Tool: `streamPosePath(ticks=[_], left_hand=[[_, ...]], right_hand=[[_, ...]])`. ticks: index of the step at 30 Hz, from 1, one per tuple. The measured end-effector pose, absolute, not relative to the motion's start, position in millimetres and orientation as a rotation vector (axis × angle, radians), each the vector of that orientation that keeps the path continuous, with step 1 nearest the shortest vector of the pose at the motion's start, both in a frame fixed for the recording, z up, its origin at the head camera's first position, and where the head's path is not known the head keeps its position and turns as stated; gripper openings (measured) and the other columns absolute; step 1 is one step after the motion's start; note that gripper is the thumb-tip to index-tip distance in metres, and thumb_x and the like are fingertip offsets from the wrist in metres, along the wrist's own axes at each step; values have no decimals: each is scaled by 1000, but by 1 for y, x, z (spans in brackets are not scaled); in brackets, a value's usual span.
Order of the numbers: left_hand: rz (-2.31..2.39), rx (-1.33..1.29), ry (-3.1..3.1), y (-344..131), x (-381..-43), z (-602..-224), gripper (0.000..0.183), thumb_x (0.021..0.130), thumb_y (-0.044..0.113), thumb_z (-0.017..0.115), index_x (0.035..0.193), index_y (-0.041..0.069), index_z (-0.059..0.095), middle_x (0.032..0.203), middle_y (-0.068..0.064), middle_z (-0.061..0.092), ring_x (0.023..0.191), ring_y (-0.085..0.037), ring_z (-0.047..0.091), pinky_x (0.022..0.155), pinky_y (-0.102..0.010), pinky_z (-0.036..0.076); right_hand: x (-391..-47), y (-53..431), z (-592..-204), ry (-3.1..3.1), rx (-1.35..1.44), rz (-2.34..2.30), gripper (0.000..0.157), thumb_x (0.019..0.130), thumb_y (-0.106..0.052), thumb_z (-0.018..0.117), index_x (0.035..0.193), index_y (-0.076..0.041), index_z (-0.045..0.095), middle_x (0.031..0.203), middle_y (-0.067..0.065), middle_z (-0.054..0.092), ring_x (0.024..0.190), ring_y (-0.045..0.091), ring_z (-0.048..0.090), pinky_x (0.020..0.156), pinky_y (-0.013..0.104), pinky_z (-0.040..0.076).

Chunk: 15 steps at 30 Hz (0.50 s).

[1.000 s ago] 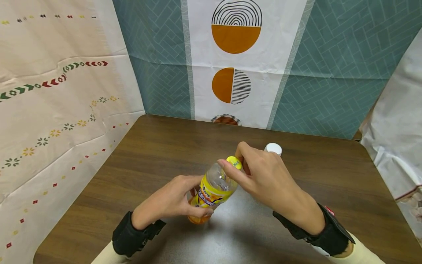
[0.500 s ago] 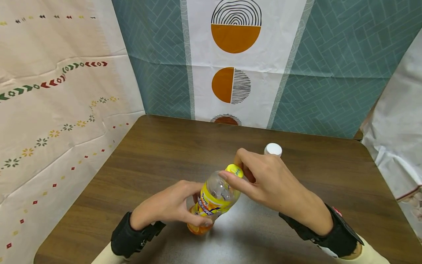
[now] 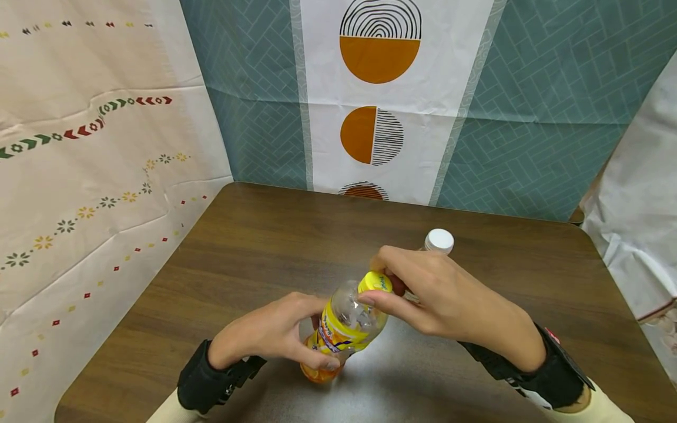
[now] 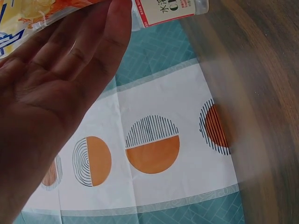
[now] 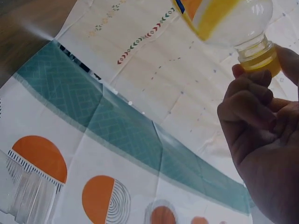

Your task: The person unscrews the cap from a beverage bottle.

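A clear drink bottle (image 3: 346, 329) with a yellow label and a little orange liquid at the bottom leans to the right in the head view. My left hand (image 3: 272, 329) grips its lower part, thumb in front and fingers behind. With thumb and fingers, my right hand (image 3: 439, 294) pinches the yellow cap (image 3: 375, 282) at the top. In the right wrist view the cap (image 5: 264, 63) sits on the bottle neck, fingers curled around it. The left wrist view shows the left palm (image 4: 56, 93) beside the label (image 4: 14, 32).
Behind the right hand stands a second bottle with a white cap (image 3: 439, 239), mostly hidden; its pale label (image 4: 168, 11) shows in the left wrist view. The brown wooden table (image 3: 254, 235) meets patterned cloth (image 3: 264, 117) at the back and left.
Both hands and the bottle's yellow cap have shifted down in the head view, toward the person, the right hand most. More of the white-capped bottle shows. The grip on the bottle stays.
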<state>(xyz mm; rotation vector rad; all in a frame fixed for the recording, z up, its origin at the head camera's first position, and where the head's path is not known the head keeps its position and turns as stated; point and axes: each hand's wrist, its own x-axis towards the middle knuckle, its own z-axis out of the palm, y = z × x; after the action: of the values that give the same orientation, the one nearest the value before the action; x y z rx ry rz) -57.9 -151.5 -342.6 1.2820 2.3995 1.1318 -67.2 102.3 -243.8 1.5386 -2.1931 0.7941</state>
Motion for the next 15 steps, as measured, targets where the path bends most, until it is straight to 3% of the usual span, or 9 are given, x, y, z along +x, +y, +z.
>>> streamPosePath(ticks=[8,15], left_hand=[[1139,1359,2387,-148,-53,-328,35,74,33,78,101,18,61,87,11,65,77,2,56,66,-18,51],[1148,1372,2388,-146,-52,-323,35,73,28,79,101,16,62,87,10,66,77,3,56,67,-17,51]], right_hand=[[-69,104,-242,-2149,1633,882,24,94,-35,57,89,-12,50,65,-11,39,55,0,36,45,14,31],[-72,106,-242,-2237,1625,933,30,94,-44,53,89,-14,50,64,-10,39,55,-1,36,43,14,32]])
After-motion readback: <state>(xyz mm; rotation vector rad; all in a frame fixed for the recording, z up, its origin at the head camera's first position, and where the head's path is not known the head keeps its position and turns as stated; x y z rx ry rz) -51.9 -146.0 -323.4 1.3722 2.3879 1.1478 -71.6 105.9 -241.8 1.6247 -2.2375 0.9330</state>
